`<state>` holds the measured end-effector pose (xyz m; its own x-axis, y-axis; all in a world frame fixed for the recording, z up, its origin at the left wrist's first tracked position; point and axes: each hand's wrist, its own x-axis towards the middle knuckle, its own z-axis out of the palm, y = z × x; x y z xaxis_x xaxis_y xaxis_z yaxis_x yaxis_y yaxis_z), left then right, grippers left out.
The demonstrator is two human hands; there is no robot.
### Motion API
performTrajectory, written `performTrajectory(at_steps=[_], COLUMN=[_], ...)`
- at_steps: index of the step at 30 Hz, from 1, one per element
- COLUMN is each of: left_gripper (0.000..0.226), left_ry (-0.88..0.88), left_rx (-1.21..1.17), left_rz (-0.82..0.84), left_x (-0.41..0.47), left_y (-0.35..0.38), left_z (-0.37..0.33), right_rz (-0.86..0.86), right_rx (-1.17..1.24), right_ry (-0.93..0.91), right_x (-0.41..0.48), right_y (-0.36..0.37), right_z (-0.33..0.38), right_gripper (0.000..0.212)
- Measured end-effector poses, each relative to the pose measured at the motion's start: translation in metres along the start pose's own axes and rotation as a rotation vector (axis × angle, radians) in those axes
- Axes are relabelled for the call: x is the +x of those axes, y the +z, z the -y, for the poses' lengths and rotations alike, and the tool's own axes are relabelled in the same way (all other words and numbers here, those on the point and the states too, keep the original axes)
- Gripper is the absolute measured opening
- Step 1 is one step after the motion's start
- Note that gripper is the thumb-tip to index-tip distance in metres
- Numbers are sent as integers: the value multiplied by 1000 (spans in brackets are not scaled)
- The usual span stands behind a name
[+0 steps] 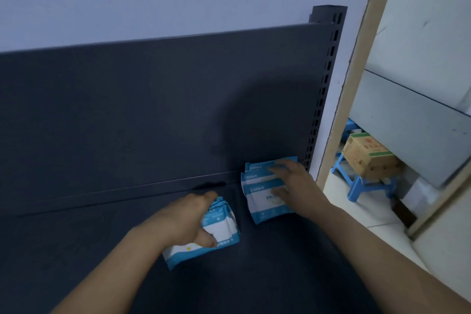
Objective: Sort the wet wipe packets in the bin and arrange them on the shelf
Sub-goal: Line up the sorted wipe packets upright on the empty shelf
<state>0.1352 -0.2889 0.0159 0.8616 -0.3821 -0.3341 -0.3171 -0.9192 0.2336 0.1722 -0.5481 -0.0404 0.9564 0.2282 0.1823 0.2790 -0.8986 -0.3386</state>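
Two wipe-packet stacks on the shelf (102,250).
Left grip (183,219) clutches the near stack (221,232); right grip (295,181) presses flat-fingered on the far stack (265,206).

The bare left forearm (107,270) reaches in from the near left, slanting toward the far right. The left hand (187,216) is knuckles-up, its fingers curled over the far edge of a bundle of blue-and-white wet wipe packets (221,229), with the thumb pinching the near face. The bare right forearm (382,250) enters from the near right. The right hand (298,183) lies palm down, fingers (283,166) spread and fairly straight, pressing on a flat stack of blue-and-white packets (262,204).
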Motion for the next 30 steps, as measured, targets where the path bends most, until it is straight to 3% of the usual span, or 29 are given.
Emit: performTrajectory(at_steps=[2,5,8,11,13,18,23,27,30], left_gripper=[82,62,58,78,86,110,102,95,77], left_ry=[50,140,217,263,294,327,49,-56,-49], left_rx=[-32,-88,-104,-153,-151,-148,-584,-758,-768], left_rz=[34,66,34,-20,-29,-166,-414,-228,-212], left_x=[7,23,40,54,62,61,53,47,48], left_y=[1,4,6,9,15,15,28,59,71], left_z=[-11,-32,-56,-79,-92,-90,-45,-41,-49], right_rz=[-96,-162,-20,194,192,42,-57,-94,-64], right_rx=[96,421,883,1110,1112,1077,893,909,984], right_ry=[107,302,391,357,349,406,406,413,437], right_x=[-13,-35,-61,-79,-82,-81,-71,-65,-64], right_y=[-2,-11,-19,-17,-11,-6,-14,-2,1], right_z=[-6,-6,4,14,13,5,-5,-7,-4], right_gripper=[54,41,37,57,67,38,33,30,39])
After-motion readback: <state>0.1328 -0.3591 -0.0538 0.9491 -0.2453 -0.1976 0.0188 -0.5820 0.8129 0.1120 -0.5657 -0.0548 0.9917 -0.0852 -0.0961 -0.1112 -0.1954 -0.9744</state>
